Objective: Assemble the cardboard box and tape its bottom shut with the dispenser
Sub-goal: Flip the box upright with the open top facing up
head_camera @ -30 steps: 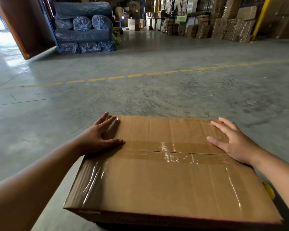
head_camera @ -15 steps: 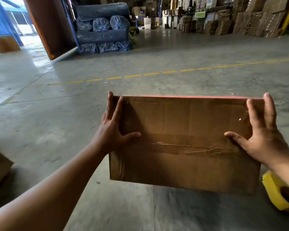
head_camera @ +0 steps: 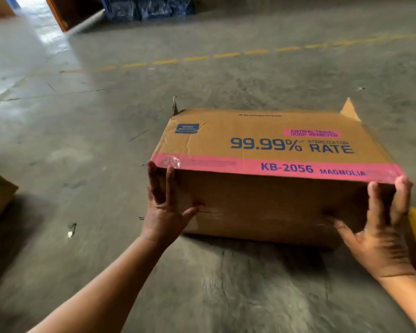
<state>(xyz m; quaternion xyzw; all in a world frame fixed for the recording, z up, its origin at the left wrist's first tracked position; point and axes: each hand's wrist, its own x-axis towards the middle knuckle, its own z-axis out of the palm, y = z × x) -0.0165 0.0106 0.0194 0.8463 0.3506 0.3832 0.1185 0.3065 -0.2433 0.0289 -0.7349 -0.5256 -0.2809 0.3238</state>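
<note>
While hands (head_camera: 271,224) hold, box (head_camera: 262,140) reads "KB-2056 MAGNOLIA"

Box (head_camera: 269,179) tipped away onto side: taped bottom now faces person, printed panel up; view dropped lower.

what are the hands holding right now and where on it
Both hold the brown printed cardboard box by its near face: left hand at the left corner, right hand at the right, fingers straight against the cardboard.

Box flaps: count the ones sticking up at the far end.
2. One flap rises at the far left corner of the cardboard box, another flap at the far right corner. Others may be hidden behind.
</note>
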